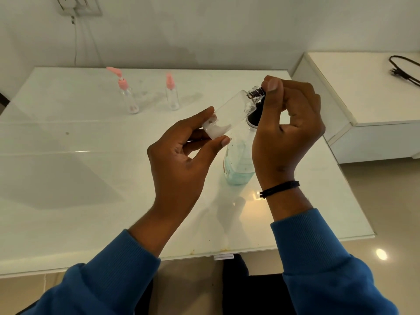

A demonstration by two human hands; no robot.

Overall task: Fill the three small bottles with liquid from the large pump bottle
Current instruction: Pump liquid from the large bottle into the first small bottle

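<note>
Left grip pinching base of tilted clear small bottle; right grip pinching its neck, above large pump bottle on white counter. Farther back, two pink-capped small bottles standing upright, apart.

In front of you is a glossy white table, its glass-like top picking up soft reflections and a bright glare spot near your right wrist. Two small clear bottles stand upright toward the far edge, well apart from each other: the pump-top bottle on the left with a pink spout, and the spray-top bottle to its right with a pink cap. Nearer you, right of centre, the large pump bottle stands on the table, bluish liquid low inside it
</note>
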